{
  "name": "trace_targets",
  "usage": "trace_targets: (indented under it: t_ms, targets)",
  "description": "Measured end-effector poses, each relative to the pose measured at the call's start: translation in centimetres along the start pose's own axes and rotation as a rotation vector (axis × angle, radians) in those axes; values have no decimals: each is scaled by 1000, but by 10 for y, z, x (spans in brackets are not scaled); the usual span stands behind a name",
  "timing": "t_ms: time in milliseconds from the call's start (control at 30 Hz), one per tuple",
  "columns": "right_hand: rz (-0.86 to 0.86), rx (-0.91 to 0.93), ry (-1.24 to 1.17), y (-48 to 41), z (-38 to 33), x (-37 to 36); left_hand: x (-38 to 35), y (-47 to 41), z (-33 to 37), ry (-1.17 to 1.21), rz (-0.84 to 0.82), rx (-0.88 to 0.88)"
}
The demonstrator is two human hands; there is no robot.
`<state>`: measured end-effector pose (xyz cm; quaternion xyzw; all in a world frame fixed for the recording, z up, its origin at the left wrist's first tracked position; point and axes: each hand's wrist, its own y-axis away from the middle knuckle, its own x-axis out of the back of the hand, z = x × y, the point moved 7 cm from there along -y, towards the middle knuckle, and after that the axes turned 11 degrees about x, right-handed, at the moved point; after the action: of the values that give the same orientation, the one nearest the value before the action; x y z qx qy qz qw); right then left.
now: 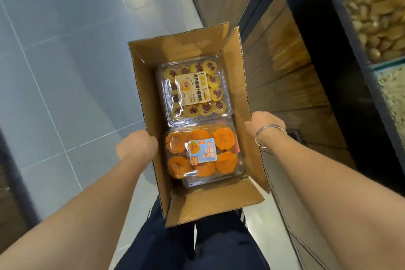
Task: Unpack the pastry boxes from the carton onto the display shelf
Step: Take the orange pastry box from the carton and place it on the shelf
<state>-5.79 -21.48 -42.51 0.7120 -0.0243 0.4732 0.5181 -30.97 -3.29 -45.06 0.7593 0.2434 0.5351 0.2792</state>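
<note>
An open brown carton hangs in front of me above the floor, its flaps up. Inside lie two clear plastic pastry boxes side by side. The far box holds yellow cookies with purple centres under a cream label. The near box holds round orange pastries under a blue label. My left hand grips the carton's left wall, fingers curled over its edge. My right hand, a silver bangle at the wrist, grips the right wall from outside; its fingers are hidden behind the cardboard.
A dark wooden display unit runs along the right, close to the carton. Bins of pale packaged snacks fill its top at the far right. Grey floor tiles spread to the left. My dark trousers show below the carton.
</note>
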Motion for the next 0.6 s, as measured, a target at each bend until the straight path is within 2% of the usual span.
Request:
trace_targets:
  t_ms: [233, 600]
  targets:
    - [-65, 53, 22, -129, -11, -26, -18, -93, 41, 22, -5, 100]
    - [-50, 174, 146, -323, -50, -113, -129, -239, 93, 160, -29, 157]
